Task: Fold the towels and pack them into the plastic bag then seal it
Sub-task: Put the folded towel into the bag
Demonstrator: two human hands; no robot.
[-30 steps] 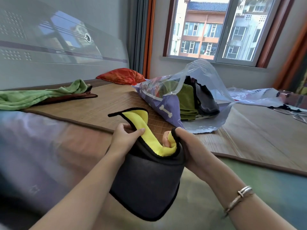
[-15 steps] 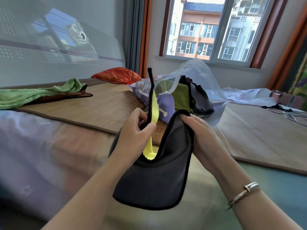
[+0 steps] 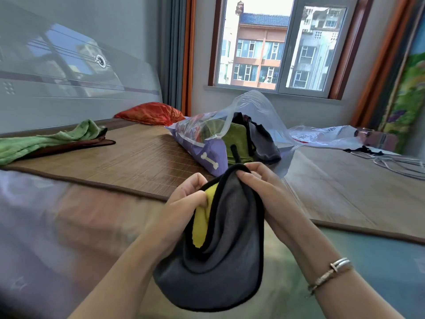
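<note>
Both the left hand [image 3: 186,199] and right hand [image 3: 264,187] pinch the grey-and-yellow towel [image 3: 220,249] before the bone-printed plastic bag [image 3: 207,153]

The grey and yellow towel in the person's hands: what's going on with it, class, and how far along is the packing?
A person holds the grey and yellow towel at its top edge with the left hand and right hand, mid-fold. Beyond it, the plastic bag lies open on the bed mat with folded towels inside. A green towel waits unfolded at the left.
</note>
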